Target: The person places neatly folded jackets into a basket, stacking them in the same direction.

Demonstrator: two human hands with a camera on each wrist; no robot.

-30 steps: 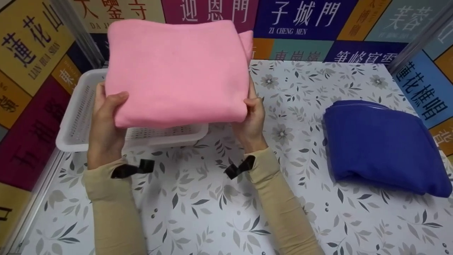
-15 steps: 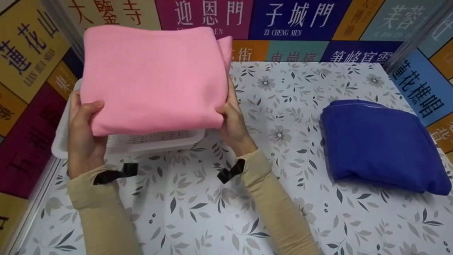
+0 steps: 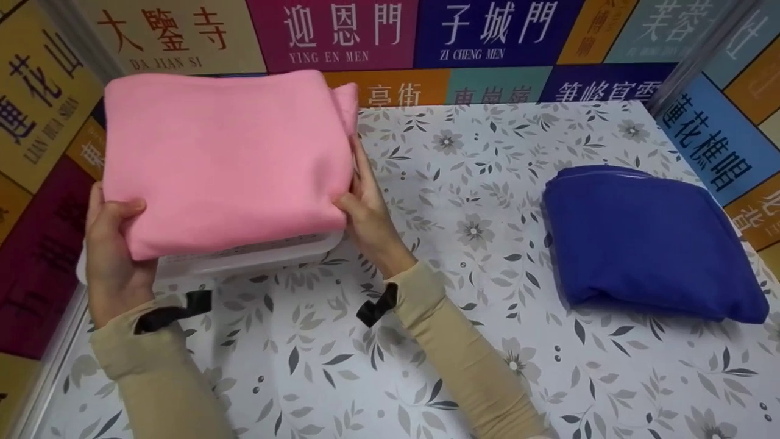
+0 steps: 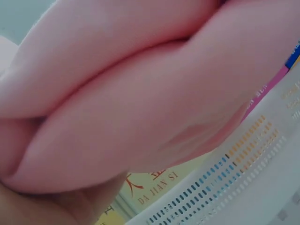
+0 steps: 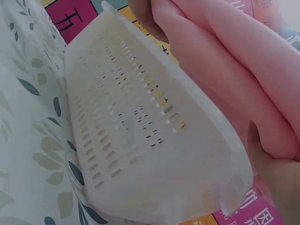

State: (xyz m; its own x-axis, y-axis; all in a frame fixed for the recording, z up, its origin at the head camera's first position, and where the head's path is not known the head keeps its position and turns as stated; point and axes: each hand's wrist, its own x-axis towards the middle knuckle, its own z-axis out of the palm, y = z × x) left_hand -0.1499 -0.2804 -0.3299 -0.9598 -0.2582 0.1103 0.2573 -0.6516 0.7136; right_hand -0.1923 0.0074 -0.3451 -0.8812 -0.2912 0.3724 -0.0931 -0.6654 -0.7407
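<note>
A folded pink cloth (image 3: 228, 158), thick and soft, is held up between both hands over a white plastic basket (image 3: 256, 259). My left hand (image 3: 116, 256) grips its near left corner, thumb on top. The right hand (image 3: 372, 219) pinches the near right side, thumb on top and fingers beneath. In the left wrist view the edge of the pink cloth (image 4: 140, 103) shows several thick folds. Seen from the right wrist, the cloth (image 5: 243, 75) is above the rim of the slotted basket (image 5: 126, 117). Most of the basket is hidden under the cloth in the head view.
A folded dark blue cloth (image 3: 646, 244) lies at the right on a table (image 3: 475, 341) covered with a leaf-and-flower print. Panels with large lettering (image 3: 341, 36) stand along the back and both sides. The basket is close to the left panel.
Both hands have carried the pink cloth to the left and lower in the head view, so it covers more of the basket. The blue cloth has stayed in place on the table.
</note>
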